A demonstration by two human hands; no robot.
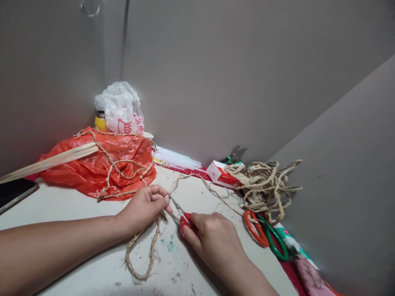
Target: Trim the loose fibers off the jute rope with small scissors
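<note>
White tabletop, grey walls | left hand pinches rope | right hand grips scissors

Two hands: left hand, right hand. Scissors, three pairs: one small red pair at the hands, one orange-handled and one green-handled lying crossed at right. Plastic bags, two: one red bag, one white bag. One yellow jar behind the bags. One tangled twine bundle, plus one loose twine length running across the surface. One red-white box. One flat wooden stick. One phone at left edge. Pliers behind the box, probably one, partly hidden.
</note>
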